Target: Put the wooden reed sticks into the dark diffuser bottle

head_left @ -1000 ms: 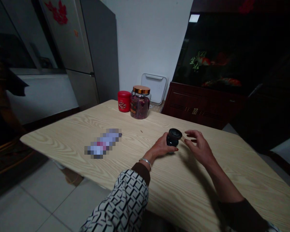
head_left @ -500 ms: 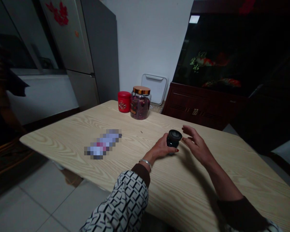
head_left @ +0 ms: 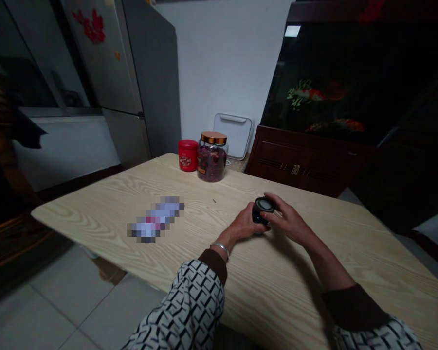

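Note:
A small dark jar (head_left: 257, 215) with a wide round black lid (head_left: 265, 204) is held over the near middle of the wooden table. My left hand (head_left: 244, 221) wraps its lower body from the left, thumb toward me. From the right, my right hand (head_left: 286, 218) grips the lid's rim, with fingers on the far side and thumb on the near side. The jar's underside is hidden, so I cannot tell whether it touches the table.
On the table (head_left: 204, 248), a red canister (head_left: 188, 155) and a big glass jar (head_left: 211, 158) with a copper-coloured lid stand at the back. A blurred-out flat object (head_left: 156, 221) lies left. Beyond are a fridge (head_left: 153, 73) and a fish tank (head_left: 332, 73).
My right hand has moved left and closed around the lid; before, its fingers were spread beside it. My left hand keeps its hold on the jar.

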